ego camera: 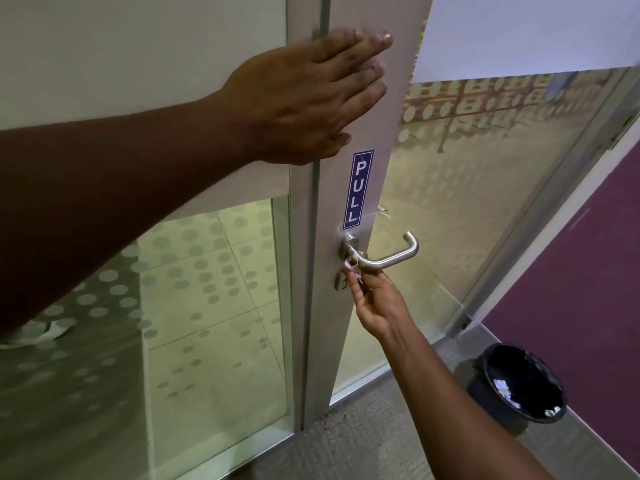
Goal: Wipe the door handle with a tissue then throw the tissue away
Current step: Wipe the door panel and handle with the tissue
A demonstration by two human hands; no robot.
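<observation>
One brushed-steel lever door handle [382,252]; right hand [375,304] pinches one small crumpled white tissue [353,268] beneath it; left hand [308,95] lies flat, empty.

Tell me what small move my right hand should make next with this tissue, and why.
Probably slide the tissue rightward along the door handle. The right hand pinches it at the handle's base, near the door, so the lever's bar and bent end look unwiped. The left hand lies flat on the door, steadying it. The bin can wait.
</observation>
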